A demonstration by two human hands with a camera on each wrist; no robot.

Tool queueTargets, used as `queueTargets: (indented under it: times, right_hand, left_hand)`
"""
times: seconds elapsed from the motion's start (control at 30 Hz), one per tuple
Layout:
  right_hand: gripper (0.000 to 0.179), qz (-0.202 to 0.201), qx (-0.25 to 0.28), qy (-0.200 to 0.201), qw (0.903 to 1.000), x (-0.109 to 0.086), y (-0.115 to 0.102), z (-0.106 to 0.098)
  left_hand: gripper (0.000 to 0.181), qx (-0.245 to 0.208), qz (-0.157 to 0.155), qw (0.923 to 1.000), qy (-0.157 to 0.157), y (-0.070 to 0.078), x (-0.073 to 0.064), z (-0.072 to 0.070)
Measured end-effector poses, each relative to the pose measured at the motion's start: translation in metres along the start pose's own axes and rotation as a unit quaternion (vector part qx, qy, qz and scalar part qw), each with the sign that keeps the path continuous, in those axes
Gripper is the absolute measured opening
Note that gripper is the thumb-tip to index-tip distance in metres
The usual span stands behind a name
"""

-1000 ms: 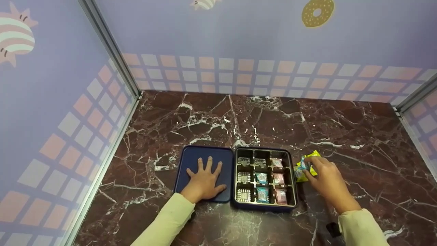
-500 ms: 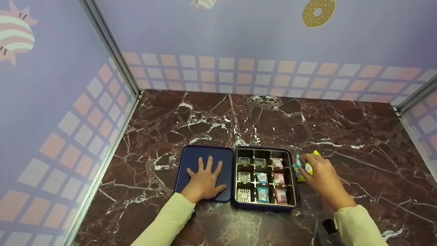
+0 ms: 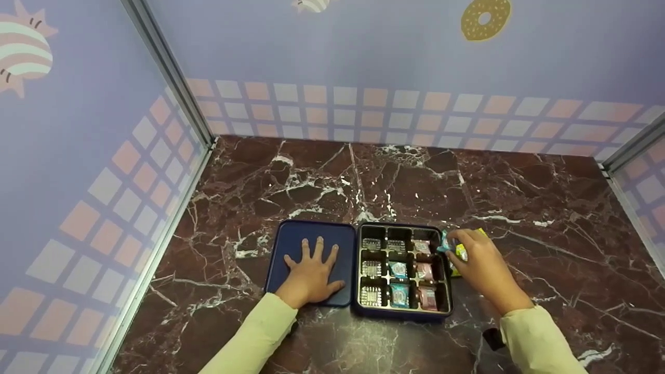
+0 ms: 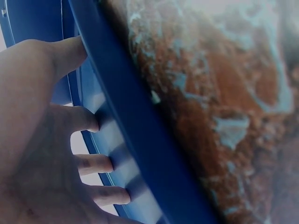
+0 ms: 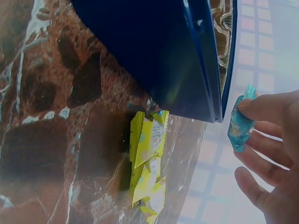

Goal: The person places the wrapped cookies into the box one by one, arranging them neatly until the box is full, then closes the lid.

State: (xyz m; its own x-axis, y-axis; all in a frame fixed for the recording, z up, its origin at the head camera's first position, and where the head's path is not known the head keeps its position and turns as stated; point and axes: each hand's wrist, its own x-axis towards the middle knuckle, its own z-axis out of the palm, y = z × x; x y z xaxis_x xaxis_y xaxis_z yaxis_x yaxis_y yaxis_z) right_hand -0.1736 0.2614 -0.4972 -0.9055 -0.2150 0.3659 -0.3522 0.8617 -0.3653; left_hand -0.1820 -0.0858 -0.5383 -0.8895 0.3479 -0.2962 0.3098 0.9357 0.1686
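Note:
My left hand [image 3: 311,278] lies with fingers spread on the dark blue lid [image 3: 291,239]; in the left wrist view its fingertips touch the lid's surface. My right hand [image 3: 480,265] pinches a blue wrapped candy [image 5: 241,120] between thumb and fingers, just past the right edge of the open tin [image 3: 408,313]. Inside the tin is a tray of small compartments. Its right column holds pink wrapped candies [image 3: 424,271]. The middle column has blue wrapped candies [image 3: 399,295] in its centre and front compartments. The left column and the back middle compartment show bare ridged bottoms.
Yellow wrapped candies [image 5: 149,163] lie on the marble table [image 3: 311,171] close to the tin's right side, partly under my right hand in the head view. Patterned panels [image 3: 332,52] stand at the back and both sides.
My right hand has lifted the blue candy off the yellow ones and moved left with it to the tin's edge. The left hand has stayed on the lid.

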Motion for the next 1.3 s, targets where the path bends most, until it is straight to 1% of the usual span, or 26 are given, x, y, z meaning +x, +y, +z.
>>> queueTargets:
  times: [0.27,0.43,0.57,0.73,0.83,1.2,1.3]
  right_hand:
    - [0.029,-0.013,-0.001,0.009,0.9999,0.005,-0.004,0.002]
    - [0.028,-0.024,-0.004,0.007,0.9997,0.009,-0.008,0.001]
    - [0.028,-0.026,-0.005,-0.007,0.9996,0.012,-0.010,0.001]
    - [0.029,-0.012,-0.005,-0.035,0.9993,0.016,-0.015,0.001]
    - [0.029,-0.007,-0.002,-0.045,0.9990,0.017,-0.018,0.002]
    - [0.032,-0.013,0.003,-0.055,0.9984,0.025,-0.027,0.008]
    - [0.032,-0.022,0.007,-0.054,0.9983,0.027,-0.029,0.010]
  left_hand:
    - [0.081,0.000,0.001,1.0000,0.003,0.000,-0.001,-0.001]
    - [0.082,0.004,-0.001,1.0000,0.000,0.000,0.000,-0.001]
    - [0.082,0.006,-0.001,1.0000,-0.005,0.000,0.000,-0.001]
    - [0.081,0.008,-0.002,0.9999,-0.008,0.000,0.000,-0.001]
    - [0.082,0.009,-0.003,0.9999,-0.008,0.000,0.000,0.000]
    - [0.082,0.003,-0.001,1.0000,-0.006,-0.001,0.001,0.001]
    - [0.082,0.004,-0.001,1.0000,-0.003,-0.001,0.001,0.001]
